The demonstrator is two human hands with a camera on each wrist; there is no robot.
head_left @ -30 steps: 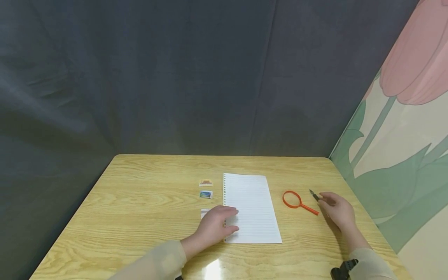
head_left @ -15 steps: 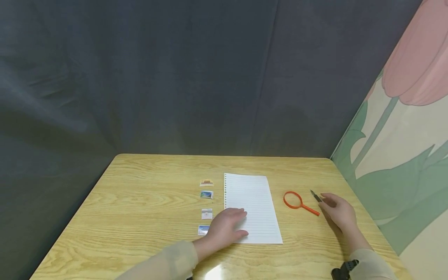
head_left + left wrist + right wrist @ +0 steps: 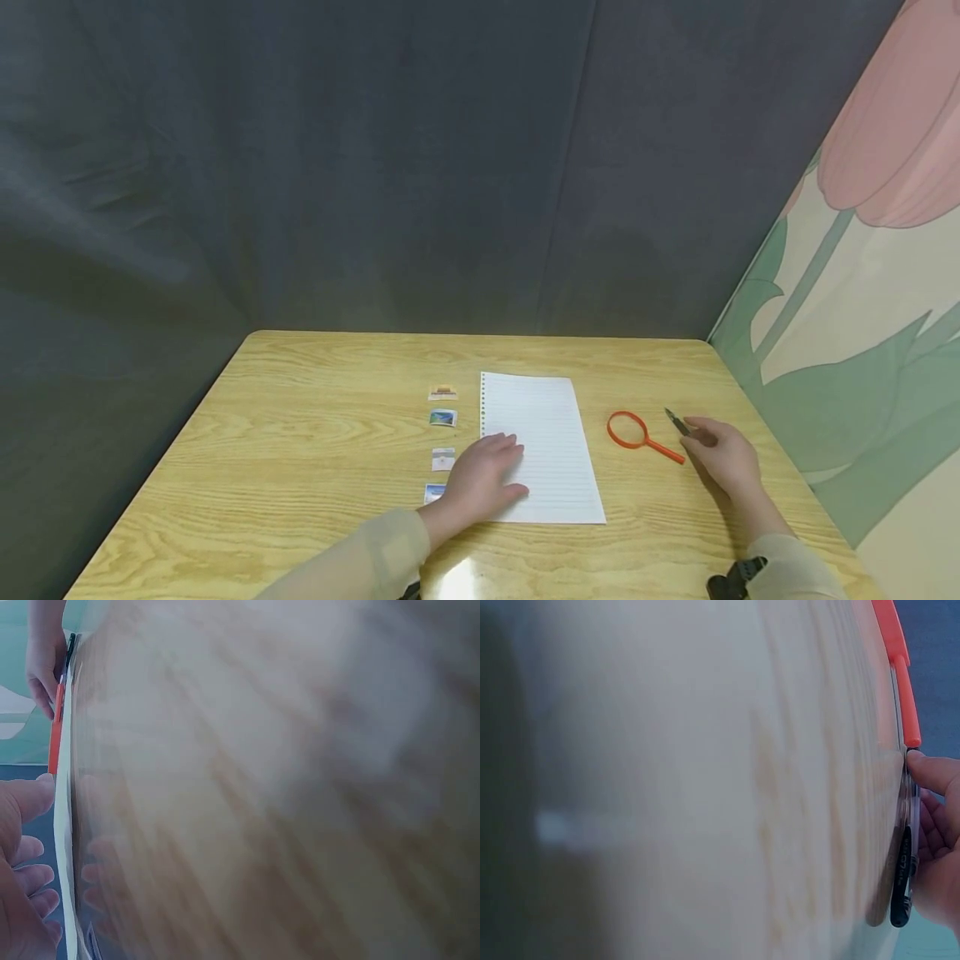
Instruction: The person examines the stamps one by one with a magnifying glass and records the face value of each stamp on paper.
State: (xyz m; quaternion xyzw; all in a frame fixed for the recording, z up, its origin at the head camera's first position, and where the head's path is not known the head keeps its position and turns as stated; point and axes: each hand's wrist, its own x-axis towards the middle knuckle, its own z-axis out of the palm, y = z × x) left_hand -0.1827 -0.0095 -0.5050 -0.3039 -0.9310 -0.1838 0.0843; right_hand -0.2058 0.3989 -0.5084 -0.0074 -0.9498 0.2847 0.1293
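Note:
My left hand (image 3: 483, 479) lies over the lower left part of a white lined sheet (image 3: 536, 417) with a punched edge. Its fingers are spread loosely, and in the left wrist view the fingertips (image 3: 34, 877) are right at the sheet. On the right side, my right hand (image 3: 723, 458) pinches a slim dark pen (image 3: 677, 421) low over the table, its tip pointing away from me. The right wrist view shows the thumb and fingers on either side of the pen (image 3: 901, 881), which has white lettering on its black end.
An orange-red magnifying glass (image 3: 663, 452) lies between the sheet and the right hand. Several small stamp-like pictures stand in a column left of the sheet, among them a blue one (image 3: 442, 417) and a pale one (image 3: 443, 459). A dark curtain (image 3: 412, 208) hangs behind the table.
My left hand has shifted right, further onto the sheet, uncovering the two nearer small pictures. The right hand stays by the pen with hardly any movement.

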